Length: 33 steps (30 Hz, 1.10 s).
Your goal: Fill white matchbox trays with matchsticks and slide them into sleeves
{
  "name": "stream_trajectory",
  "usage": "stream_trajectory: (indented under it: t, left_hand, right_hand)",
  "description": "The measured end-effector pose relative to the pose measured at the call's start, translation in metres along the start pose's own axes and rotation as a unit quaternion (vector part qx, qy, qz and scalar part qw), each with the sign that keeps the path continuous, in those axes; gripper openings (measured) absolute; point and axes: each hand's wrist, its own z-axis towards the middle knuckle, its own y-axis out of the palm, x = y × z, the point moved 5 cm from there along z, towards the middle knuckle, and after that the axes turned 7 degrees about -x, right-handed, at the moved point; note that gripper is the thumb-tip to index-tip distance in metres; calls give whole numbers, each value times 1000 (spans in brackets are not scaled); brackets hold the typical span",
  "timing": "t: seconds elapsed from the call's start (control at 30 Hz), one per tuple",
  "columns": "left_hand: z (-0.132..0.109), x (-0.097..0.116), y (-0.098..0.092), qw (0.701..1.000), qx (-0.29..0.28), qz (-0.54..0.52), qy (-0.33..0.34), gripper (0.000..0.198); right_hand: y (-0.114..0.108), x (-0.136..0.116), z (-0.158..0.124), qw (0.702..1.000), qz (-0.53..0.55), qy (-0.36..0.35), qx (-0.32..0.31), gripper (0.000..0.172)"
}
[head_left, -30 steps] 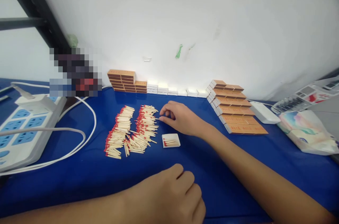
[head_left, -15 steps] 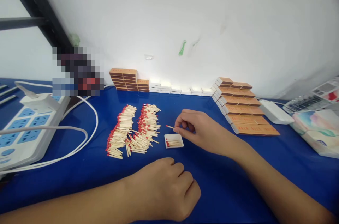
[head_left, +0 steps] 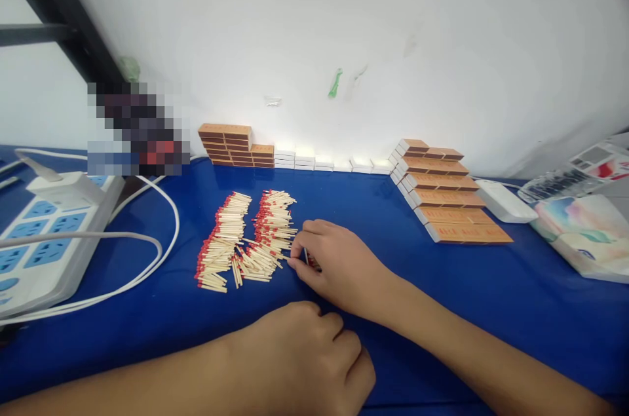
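My right hand reaches to the right edge of the match piles. Its thumb and forefinger are pinched on the end of a match. Under that hand, a small white matchbox tray is mostly covered, with a few red match heads showing. Two heaps of loose red-tipped matches lie to the left: the left heap and the right heap. My left hand rests closed in a fist near the front of the table, back upward, with no object visible in it.
Orange matchboxes stand stacked at the back left and in steps at the right. Between them, white trays line the wall. A power strip with white cables is at left. A tissue pack and white adapter lie right.
My right hand has moved left and down from above the tray to the edge of the right heap, now covering most of the tray. My left hand has hardly moved.
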Motion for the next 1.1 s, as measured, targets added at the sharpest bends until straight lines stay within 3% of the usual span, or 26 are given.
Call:
stream_trajectory:
  t: [0.17, 0.27, 0.4, 0.47, 0.7, 0.77, 0.93, 1.1]
  left_hand:
    - [0, -2, -1, 1000, -2, 1, 0, 17]
    - [0, -1, -1, 1000, 1, 12, 6, 17]
    - [-1, -1, -1, 1000, 3, 15, -2, 13]
    - [-1, -1, -1, 1000, 3, 17, -1, 12]
    - [-2, -2, 0, 1000, -5, 12, -10, 9]
    - [-2, -2, 0, 1000, -5, 14, -11, 9]
    - [-2, -1, -2, 1000, -4, 20, -2, 8]
    - [-1, -1, -3, 1000, 5, 26, 2, 8]
  right_hand:
    - [3, -6, 4, 998, -60, -17, -25, 14]
    - [-6, -6, 2, 998, -57, -23, -26, 15]
    - [-35, 10, -14, 1000, 15, -26, -5, 16]
    - [-46, 22, -22, 998, 43, -21, -35, 15]
    - [-43, 43, -32, 995, 35, -7, -96, 17]
    - [-43, 44, -28, 996, 34, -4, -81, 18]
    - [-53, 53, -17, 998, 43, 17, 32, 19]
    - [-47, 48, -13, 995, 99, -18, -7, 9]
